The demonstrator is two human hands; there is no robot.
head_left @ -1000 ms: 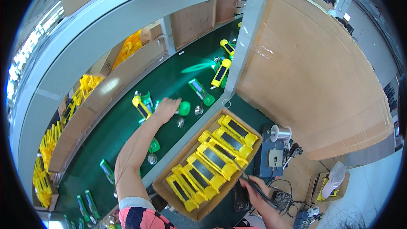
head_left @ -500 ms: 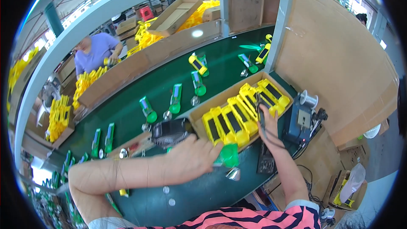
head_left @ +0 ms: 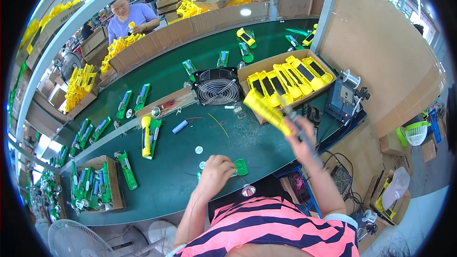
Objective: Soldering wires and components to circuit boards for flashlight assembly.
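My left hand (head_left: 215, 175) is closed by the near edge of the green bench, its fingers pinching a green plastic part (head_left: 242, 166). A small silver reflector cup (head_left: 248, 190) lies beside that part at the bench edge. My right hand (head_left: 303, 139) is closed round a yellow plastic housing (head_left: 264, 109), which is smeared by motion and tilted in front of the carton. A dark slim tool (head_left: 304, 135) is in the same hand, too blurred to name. Behind it, the cardboard carton (head_left: 261, 120) holds several yellow housings with dark panels (head_left: 278, 84).
A black fan (head_left: 217, 87) stands left of the carton. A blue soldering station (head_left: 342, 99) with a solder spool (head_left: 351, 80) is at right. Several green assemblies lie leftward, some in a small box (head_left: 116, 181). Across the bench, a person in purple (head_left: 131, 19) handles yellow parts.
My left hand has drawn back from in front of the fan to the near bench edge with the green part. My right hand has come away from the carton and now carries a yellow housing.
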